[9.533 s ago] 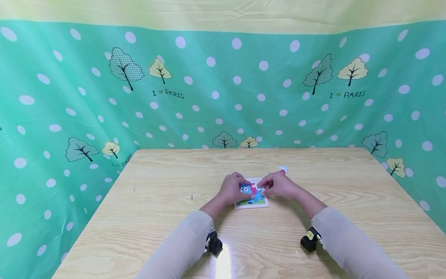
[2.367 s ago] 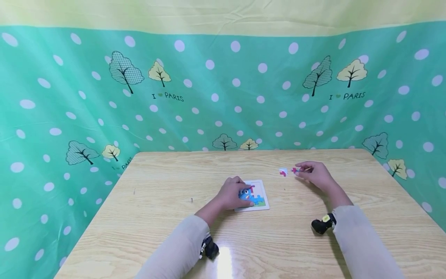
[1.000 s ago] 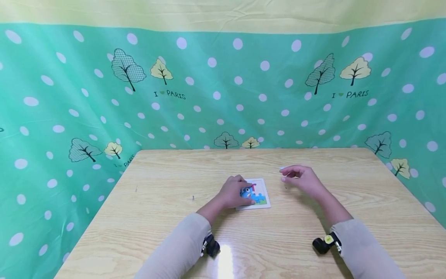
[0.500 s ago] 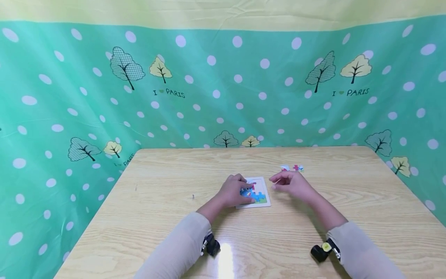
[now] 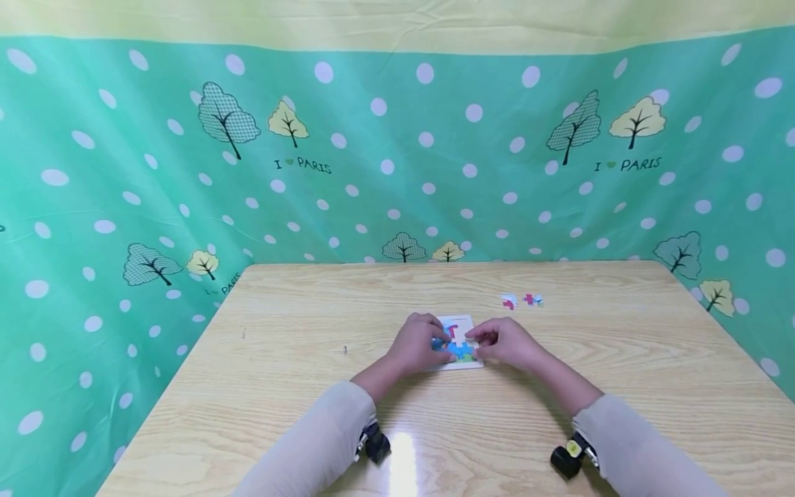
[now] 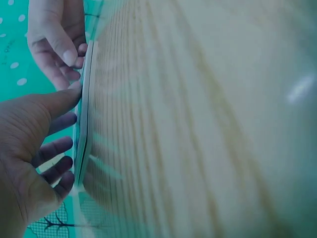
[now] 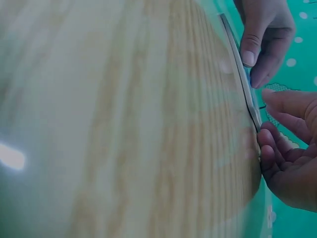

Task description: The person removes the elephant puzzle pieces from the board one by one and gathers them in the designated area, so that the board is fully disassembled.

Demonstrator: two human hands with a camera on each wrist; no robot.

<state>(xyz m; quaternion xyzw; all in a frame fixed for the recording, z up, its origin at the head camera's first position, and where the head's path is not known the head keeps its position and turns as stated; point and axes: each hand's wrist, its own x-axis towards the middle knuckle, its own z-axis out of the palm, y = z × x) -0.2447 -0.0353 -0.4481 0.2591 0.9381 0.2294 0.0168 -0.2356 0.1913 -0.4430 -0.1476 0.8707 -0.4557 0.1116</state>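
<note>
On the table lies a small framed jigsaw puzzle (image 5: 475,364) with a blue cartoon figure and a pale, bare patch at its upper right. My left hand (image 5: 417,345) rests over its left part, thumb and index finger spread across the picture; the left wrist view shows these fingers (image 6: 54,148) along the board's edge. At the right border is my right hand (image 5: 506,343), its thumb and index finger apart with nothing visible between them. Behind it lie two loose jigsaw pieces, a white-and-pink piece (image 5: 509,301) and a pink-and-blue piece (image 5: 533,299).
The wooden table (image 5: 298,317) ends at the back against a green dotted curtain (image 5: 348,152) printed with trees. A tiny dark speck (image 5: 345,350) shows left of the puzzle. Black wrist cameras (image 5: 565,461) hang below both cuffs.
My right hand let go of the pink-and-blue piece beside the white-and-pink one, then came left and nearer, to the puzzle's right border. My left hand stayed on the puzzle.
</note>
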